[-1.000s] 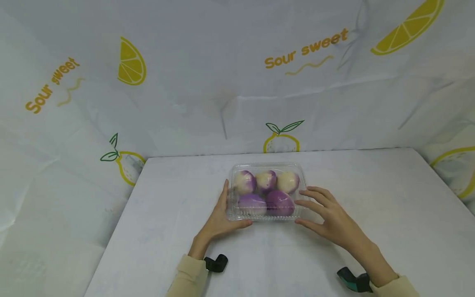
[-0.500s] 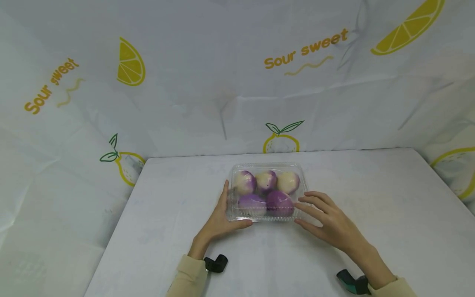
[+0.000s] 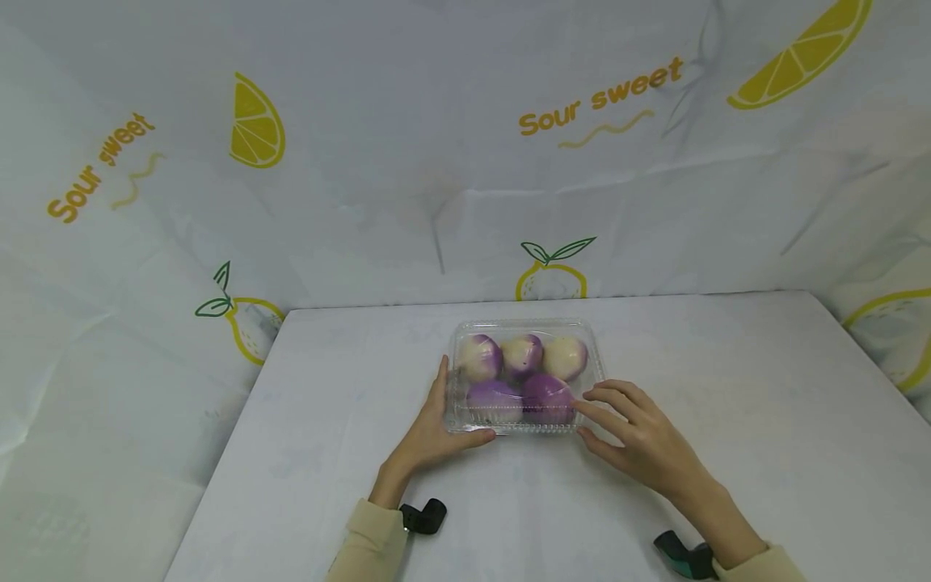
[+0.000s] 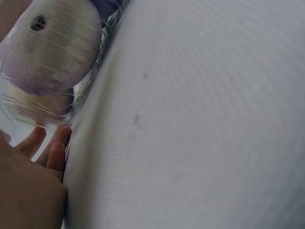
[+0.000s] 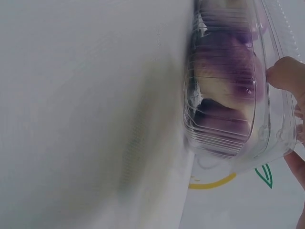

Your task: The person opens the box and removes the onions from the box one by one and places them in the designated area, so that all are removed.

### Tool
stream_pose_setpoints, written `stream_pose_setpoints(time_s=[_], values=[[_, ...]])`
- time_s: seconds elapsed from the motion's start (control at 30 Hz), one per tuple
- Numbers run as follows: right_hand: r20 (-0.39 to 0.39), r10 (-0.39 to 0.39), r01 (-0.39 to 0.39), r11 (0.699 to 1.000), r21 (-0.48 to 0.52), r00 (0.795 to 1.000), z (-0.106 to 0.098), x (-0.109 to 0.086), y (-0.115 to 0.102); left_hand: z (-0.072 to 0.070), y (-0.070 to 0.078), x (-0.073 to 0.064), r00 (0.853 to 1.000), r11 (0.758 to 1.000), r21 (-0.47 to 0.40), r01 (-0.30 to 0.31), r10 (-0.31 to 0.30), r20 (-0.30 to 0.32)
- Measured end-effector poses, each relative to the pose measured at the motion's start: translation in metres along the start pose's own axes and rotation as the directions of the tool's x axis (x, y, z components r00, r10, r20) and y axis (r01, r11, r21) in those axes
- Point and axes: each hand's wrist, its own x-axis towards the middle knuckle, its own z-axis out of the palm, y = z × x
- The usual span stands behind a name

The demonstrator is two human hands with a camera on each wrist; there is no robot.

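A clear plastic clamshell box (image 3: 525, 326) stands closed on the table with several purple-and-white turnips (image 3: 549, 398) inside. My left hand (image 3: 425, 428) holds its front left corner, the fingers along the left side and the thumb across the front. In the left wrist view, the fingertips (image 4: 59, 155) lie against the ribbed end of the box. At the front right corner, my right hand (image 3: 647, 436) has its thumb and bent fingers on the rim and lid. The right wrist view shows the thumb (image 5: 286, 74) on the rim; the other fingers are partly hidden.
The box rests on a white-covered table (image 3: 305, 453). Behind it rises a white cloth backdrop (image 3: 407, 162) printed with lemons and lettering. A dark wrist camera (image 3: 424, 516) sits on the left wrist and another wrist camera (image 3: 684, 556) on the right.
My right hand has moved slightly left and toward me along the box's right side, its fingers drawing closer together at the front corner. The left hand and the box have barely moved.
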Motion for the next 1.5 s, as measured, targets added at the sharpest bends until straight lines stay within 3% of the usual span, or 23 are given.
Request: stream_pose_setpoints(time_s=[0.27, 0.63, 1.5], values=[[-0.079, -0.010, 0.007, 0.999, -0.044, 0.997, 0.008, 0.002, -0.004, 0.001, -0.002, 0.000, 1.000, 1.000, -0.008, 0.001, -0.001, -0.003], [-0.007, 0.030, -0.031, 0.997, -0.076, 1.000, 0.011, 0.006, -0.011, 0.000, -0.001, 0.000, 1.000, 1.000, -0.002, -0.003, 0.003, -0.011], [-0.037, -0.010, 0.005, 0.992, -0.123, 0.999, 0.038, 0.027, -0.029, 0.002, 0.000, 0.001, 1.000, 1.000, -0.027, 0.013, -0.013, -0.022]])
